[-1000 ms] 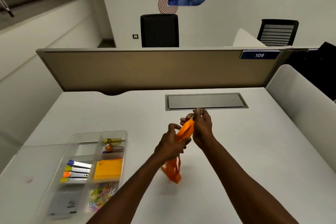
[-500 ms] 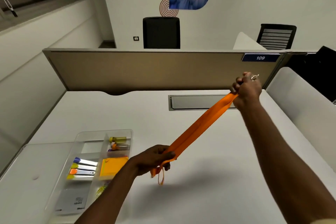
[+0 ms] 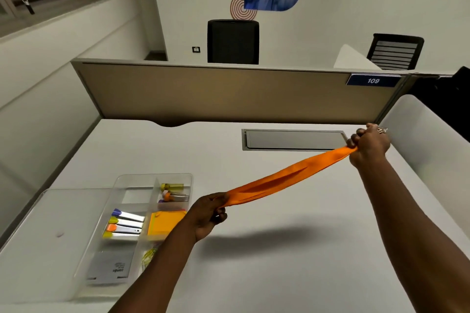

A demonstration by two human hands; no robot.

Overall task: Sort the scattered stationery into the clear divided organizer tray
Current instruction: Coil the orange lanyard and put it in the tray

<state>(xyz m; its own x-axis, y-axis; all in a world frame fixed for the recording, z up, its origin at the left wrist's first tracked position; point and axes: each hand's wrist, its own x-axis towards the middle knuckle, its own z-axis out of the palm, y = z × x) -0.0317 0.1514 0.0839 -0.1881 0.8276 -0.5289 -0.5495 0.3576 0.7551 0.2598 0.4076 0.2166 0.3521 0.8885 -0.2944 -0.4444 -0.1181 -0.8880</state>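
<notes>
An orange lanyard strap (image 3: 287, 180) is stretched taut in the air above the white desk (image 3: 292, 262). My left hand (image 3: 207, 215) is closed on its lower end, my right hand (image 3: 368, 145) on its upper end, where a metal clip pokes out of the fist. The clear divided organizer tray (image 3: 178, 176) lies at the left of the desk. It holds several highlighters (image 3: 124, 226), an orange sticky-note pad (image 3: 164, 221), small markers (image 3: 174, 192), a grey box (image 3: 112, 267) and coloured paper clips (image 3: 148, 255), partly hidden by my left forearm.
A grey cable-hatch cover (image 3: 292, 139) is set into the desk near the back. A tan partition (image 3: 216, 94) closes the far edge and a white side panel (image 3: 427, 140) the right. Black chairs stand beyond.
My hands, close together a second ago, have pulled apart. The right hand went up and right with the clip end. The bunched strap is now drawn out straight.
</notes>
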